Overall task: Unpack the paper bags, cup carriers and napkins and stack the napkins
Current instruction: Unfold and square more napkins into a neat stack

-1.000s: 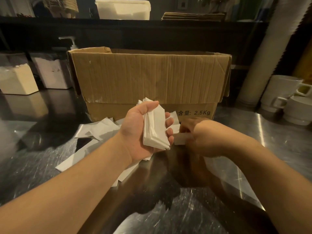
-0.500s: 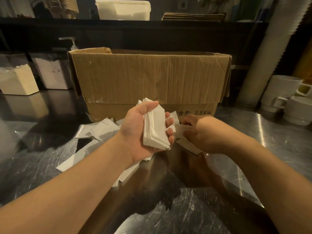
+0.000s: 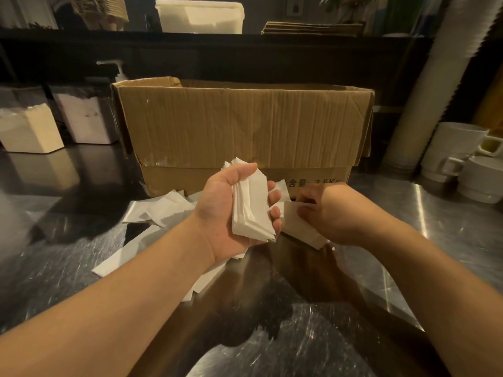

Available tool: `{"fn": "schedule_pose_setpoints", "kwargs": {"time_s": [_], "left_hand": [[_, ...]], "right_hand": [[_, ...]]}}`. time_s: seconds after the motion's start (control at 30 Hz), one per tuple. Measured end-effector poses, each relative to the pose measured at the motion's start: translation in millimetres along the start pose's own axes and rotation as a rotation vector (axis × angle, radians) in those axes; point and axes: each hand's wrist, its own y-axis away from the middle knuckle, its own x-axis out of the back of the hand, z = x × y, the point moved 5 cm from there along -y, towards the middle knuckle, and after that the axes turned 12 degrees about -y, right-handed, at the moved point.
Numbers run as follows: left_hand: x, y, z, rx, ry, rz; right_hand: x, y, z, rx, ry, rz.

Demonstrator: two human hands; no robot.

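My left hand [image 3: 223, 210] grips a stack of folded white napkins [image 3: 253, 210] upright, just in front of the open cardboard box [image 3: 245, 126]. Close to its right, my right hand [image 3: 329, 213] pinches a single napkin [image 3: 299, 224] and holds it beside the stack. Several loose napkins [image 3: 160, 210] lie scattered on the steel counter [image 3: 81, 254] under and left of my left hand. The inside of the box is hidden from here.
Two napkin holders [image 3: 30, 129] stand at the left behind a pump bottle [image 3: 119, 72]. White mugs [image 3: 457, 148] and stacked saucers [image 3: 481, 178] sit at the right beside a tall stack of cups [image 3: 430, 85]. A shelf behind carries a white tub [image 3: 201, 16] and flat cardboard [image 3: 310, 28].
My right hand has lifted a single napkin off the counter and brought it up next to the stack. My left hand has stayed still with the stack.
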Motion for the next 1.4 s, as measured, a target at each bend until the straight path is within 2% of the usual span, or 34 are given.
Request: {"fn": "schedule_pose_setpoints", "kwargs": {"time_s": [0.23,0.37,0.43,0.5,0.53,0.63,0.73,0.8,0.9,0.97,1.2,1.4], "left_hand": [[1,0,0,-0.008,-0.014,0.017],[1,-1,0,-0.011,-0.001,0.013],[1,0,1,-0.014,0.011,0.006],[1,0,2,-0.019,0.011,0.006],[1,0,2,-0.022,0.006,0.010],[2,-2,2,-0.021,-0.001,0.014],[2,-3,3,-0.021,-0.052,0.003],[-2,0,4,-0.039,-0.132,-0.025],[-6,3,3,-0.064,-0.229,-0.057],[-8,3,2,-0.083,-0.269,-0.061],[-14,7,-2,-0.036,-0.270,-0.170],[-16,10,-2,-0.005,-0.260,-0.118]], "right_hand": [[1,2,-4,-0.015,-0.012,0.031],[8,4,-3,-0.001,-0.060,0.128],[16,5,-3,0.039,-0.168,0.239],[25,10,-6,0.091,-0.386,0.324],[28,12,-7,0.119,-0.526,0.315],[30,18,-18,0.186,-0.853,0.089],[22,23,-25,0.276,-1.019,-0.193],[19,24,-27,0.326,-1.017,-0.189],[16,23,-31,0.309,-0.960,-0.033],[14,21,-31,0.291,-0.942,0.012],[13,20,-29,0.290,-0.852,0.215],[13,19,-31,0.337,-0.624,0.312]]}}
